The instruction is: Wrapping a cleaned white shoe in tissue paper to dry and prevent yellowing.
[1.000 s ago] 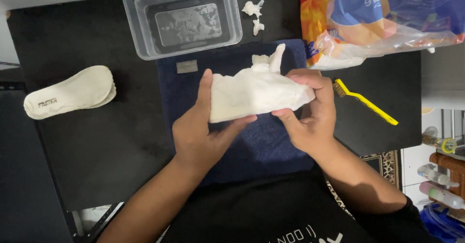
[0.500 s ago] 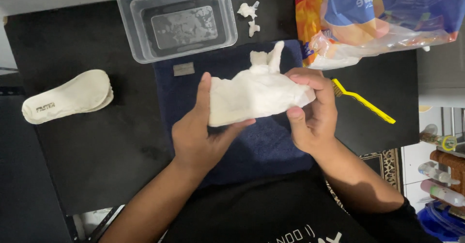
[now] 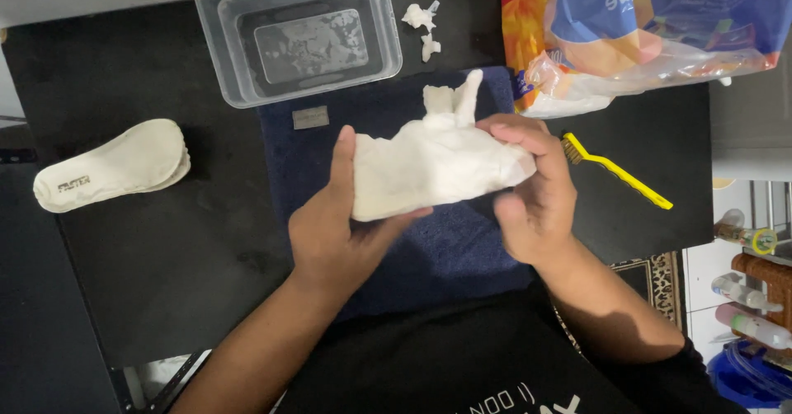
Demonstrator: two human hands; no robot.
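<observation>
Since the earlier frames the right hand [image 3: 532, 208] has slid a little along the white cloth bundle [image 3: 433, 167], so its fingers now curl more over the right end, while the left hand [image 3: 334, 228] stays under the left end almost as before. The left hand is closed around the bundle, with the thumb standing up along its left edge and the fingers below it. The right hand is also closed on it, the fingers on top and the thumb under the lower edge. So the bundle is held between both hands, lifted a little above the dark blue towel [image 3: 412, 257], and a twisted piece of it sticks up at the top. The towel lies on the black table [image 3: 148, 265]. Just beside the right hand, on the table, is a yellow brush [image 3: 615, 171]. Behind the towel stands a clear plastic container [image 3: 301, 35] with some foamy water in it, and near it lie small white scraps [image 3: 422, 26]. At the top right lies a colourful plastic bag [image 3: 643, 26]. Well apart on the left rest white insoles [image 3: 111, 167], one on the other
</observation>
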